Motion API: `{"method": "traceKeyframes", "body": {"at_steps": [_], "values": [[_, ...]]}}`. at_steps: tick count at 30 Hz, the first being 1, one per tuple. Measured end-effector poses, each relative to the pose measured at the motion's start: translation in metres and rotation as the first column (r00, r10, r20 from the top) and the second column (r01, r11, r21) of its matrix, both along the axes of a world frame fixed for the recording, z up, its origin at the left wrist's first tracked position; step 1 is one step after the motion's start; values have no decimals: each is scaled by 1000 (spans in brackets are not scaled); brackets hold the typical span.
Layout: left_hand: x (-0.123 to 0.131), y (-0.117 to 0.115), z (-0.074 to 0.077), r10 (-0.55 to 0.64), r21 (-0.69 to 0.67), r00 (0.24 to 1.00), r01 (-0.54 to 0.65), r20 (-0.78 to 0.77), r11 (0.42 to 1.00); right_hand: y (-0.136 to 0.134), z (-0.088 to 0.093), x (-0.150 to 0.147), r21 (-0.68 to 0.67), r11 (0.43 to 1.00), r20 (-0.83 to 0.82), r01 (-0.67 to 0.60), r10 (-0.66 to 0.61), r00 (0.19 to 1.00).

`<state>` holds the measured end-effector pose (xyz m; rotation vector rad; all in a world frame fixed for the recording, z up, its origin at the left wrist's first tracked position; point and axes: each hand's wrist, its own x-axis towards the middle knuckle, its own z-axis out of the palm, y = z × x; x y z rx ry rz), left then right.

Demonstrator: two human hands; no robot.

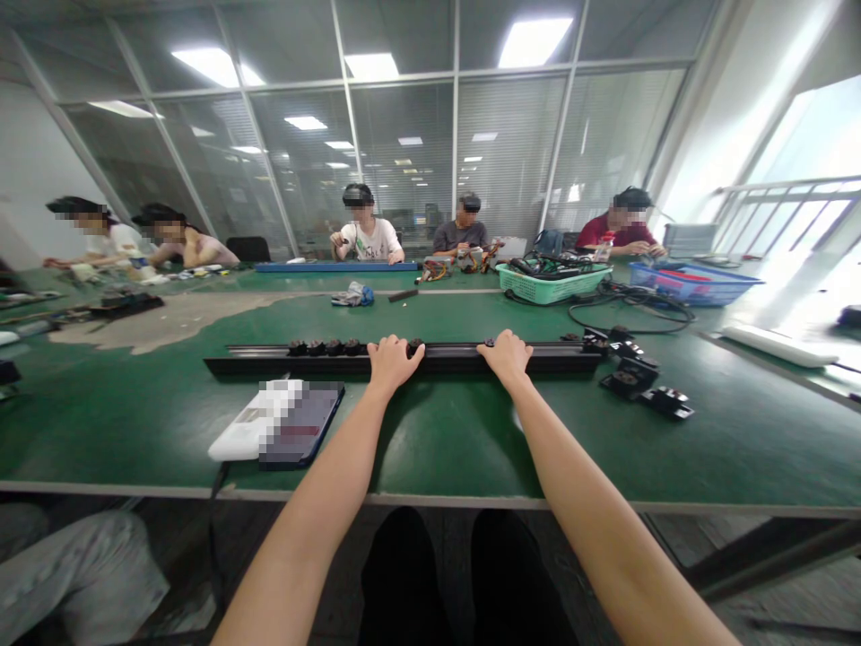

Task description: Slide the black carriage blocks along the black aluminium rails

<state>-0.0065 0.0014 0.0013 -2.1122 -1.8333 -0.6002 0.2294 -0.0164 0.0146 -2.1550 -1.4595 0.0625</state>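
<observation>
A long black metal rail (404, 362) lies across the green workbench (114, 422) in front of me. My left hand (395, 363) grips it near the middle, with fingertips next to a round black part (413, 346). My right hand (506, 357) holds the same rail further right. Several more round black parts (326, 347) stand in a row along its left half. Black brackets (639, 372) lie beyond the rail's right end. Part of the rail's surface is hidden under my hands.
A white-and-dark flat device (275, 423) with blurred markings lies near my left forearm. Further off are a green basket (552, 283), a blue basket (692, 283), and coiled black cables (632, 309). Several people (367, 224) sit working across the bench.
</observation>
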Motion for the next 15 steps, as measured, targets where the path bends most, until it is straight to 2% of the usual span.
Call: {"method": "traceKeyframes", "body": {"at_steps": [15], "values": [[1,-3,3,-10,-21,1000,10,10,1000,-4,3,-2,9,1000,39,12,-12,999]]}}
